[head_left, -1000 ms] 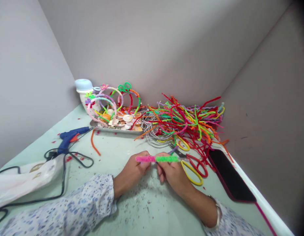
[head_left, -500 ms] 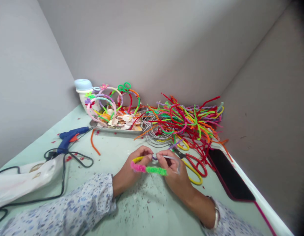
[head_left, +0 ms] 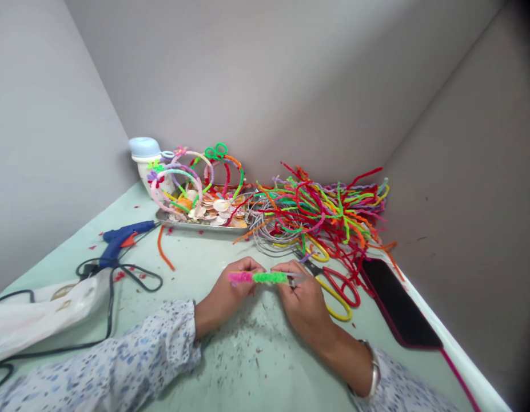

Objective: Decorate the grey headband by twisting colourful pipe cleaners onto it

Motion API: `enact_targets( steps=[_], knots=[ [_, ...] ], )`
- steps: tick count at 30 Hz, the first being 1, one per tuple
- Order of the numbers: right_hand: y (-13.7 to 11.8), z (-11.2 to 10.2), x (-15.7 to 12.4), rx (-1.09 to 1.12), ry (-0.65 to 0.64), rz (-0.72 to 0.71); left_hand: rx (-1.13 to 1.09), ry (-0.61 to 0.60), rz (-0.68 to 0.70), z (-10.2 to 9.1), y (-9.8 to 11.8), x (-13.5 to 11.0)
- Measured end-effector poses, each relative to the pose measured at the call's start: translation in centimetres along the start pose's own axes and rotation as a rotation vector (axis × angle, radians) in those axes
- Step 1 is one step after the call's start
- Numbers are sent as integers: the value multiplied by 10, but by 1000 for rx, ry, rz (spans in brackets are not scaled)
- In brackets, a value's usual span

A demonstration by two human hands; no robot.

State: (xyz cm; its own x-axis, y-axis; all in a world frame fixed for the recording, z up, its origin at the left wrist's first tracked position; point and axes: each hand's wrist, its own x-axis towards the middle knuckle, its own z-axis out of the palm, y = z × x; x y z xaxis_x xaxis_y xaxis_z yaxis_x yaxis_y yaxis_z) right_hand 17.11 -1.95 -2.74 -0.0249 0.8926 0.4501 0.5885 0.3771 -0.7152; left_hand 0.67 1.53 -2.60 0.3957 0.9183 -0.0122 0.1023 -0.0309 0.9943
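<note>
chenille-stem hoop (head_left: 265, 277): was turned edge-on from its open tilt; work was judged unfinished
left hand (head_left: 226, 297): was clamped on hoop
right hand (head_left: 305, 303): was likewise clamped

Pink/grn band (head_left: 269, 277) fuzzy, matt; tray (head_left: 207, 228) shiny mtl.

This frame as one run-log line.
left hand: holds fuzzy pink-and-green band | right hand: holds same band | grip: partly hidden | nearby: blue plastic glue gun left of hands, silver metal tray beyond
</note>
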Motion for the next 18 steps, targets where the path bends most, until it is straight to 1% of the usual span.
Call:
enact_targets(
  steps=[4,7,14,18],
  knots=[
    [0,-1,0,-68,25,-63,-1,-1,-22,0,0,0],
    [1,0,2,-80,49,-100,-18,-12,-13,0,0,1],
    [1,0,1,-80,39,-89,-13,-42,10,-2,-4,1],
    [1,0,1,-58,22,-80,26,-51,-3,-3,1,-1]
  ],
)
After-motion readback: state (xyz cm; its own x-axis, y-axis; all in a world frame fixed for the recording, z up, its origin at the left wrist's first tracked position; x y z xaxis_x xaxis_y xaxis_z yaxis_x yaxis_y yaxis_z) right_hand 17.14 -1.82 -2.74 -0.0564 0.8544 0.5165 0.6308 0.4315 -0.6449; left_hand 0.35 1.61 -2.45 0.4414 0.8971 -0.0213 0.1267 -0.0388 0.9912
